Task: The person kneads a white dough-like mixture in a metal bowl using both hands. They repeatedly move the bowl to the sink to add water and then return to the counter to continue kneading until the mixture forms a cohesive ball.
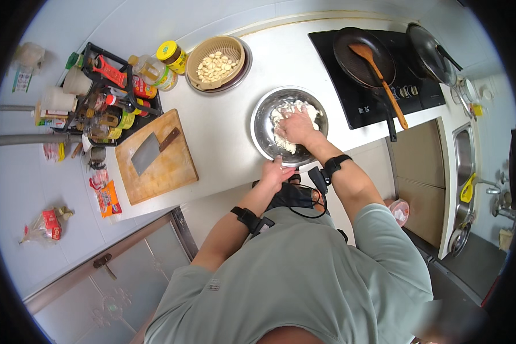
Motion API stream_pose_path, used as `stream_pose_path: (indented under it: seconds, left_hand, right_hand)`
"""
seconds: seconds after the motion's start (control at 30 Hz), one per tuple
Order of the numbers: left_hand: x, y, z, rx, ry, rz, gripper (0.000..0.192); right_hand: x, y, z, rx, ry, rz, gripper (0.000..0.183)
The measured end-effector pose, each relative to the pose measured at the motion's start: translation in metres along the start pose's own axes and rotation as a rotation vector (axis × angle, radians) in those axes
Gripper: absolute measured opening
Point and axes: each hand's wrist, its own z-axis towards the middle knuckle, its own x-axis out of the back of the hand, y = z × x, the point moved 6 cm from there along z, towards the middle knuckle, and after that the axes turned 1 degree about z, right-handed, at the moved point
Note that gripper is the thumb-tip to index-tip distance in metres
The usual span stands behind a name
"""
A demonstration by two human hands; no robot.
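Observation:
A stainless steel mixing bowl [264,136] stands at the front edge of the white countertop [217,129]. Shaggy, floury dough [287,112] lies inside it. My right hand [298,126] reaches into the bowl and presses into the dough; its fingertips are partly buried, so whether they close on any dough is unclear. Outside, at the bowl's near rim, my left hand [278,173] steadies it, with the thumb up against the rim and the fingers below it. Both forearms wear black straps with small devices.
Left of the bowl, a cleaver [145,154] lies on a wooden cutting board [172,172]. Behind are a colander [194,52] of garlic cloves [217,66] and a rack of bottles. A frying pan [344,51] with a wooden spatula [385,84] sits on the black cooktop [357,116] at right.

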Motion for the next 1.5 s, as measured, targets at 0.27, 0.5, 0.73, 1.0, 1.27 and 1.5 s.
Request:
stream_pose_path:
  seconds: [0.27,0.5,0.73,1.0,1.27,1.5]
  left_hand:
    - [-0.013,0.003,0.008,0.212,-0.281,-0.353,0.046]
    - [0.008,0.026,0.005,0.278,-0.295,-0.437,0.055]
    - [0.013,0.024,0.011,0.249,-0.387,-0.381,0.056]
    - [0.047,0.085,0.036,-0.023,-0.064,0.174,0.07]
    - [0.031,0.131,0.051,-0.16,-0.082,0.69,0.06]
    - [0.028,0.112,0.046,-0.157,0.03,0.66,0.051]
  right_hand:
    - [0.004,-0.009,-0.008,0.119,-0.028,-0.037,0.033]
    - [0.02,0.025,-0.022,0.252,0.62,0.408,0.024]
    - [0.026,0.001,-0.025,0.249,0.484,0.338,0.018]
    - [0.02,0.022,-0.036,-0.138,0.29,0.146,0.036]
    - [0.003,0.034,-0.031,-0.305,0.035,0.11,0.068]
    - [0.001,0.03,-0.02,-0.434,-0.003,0.309,0.071]
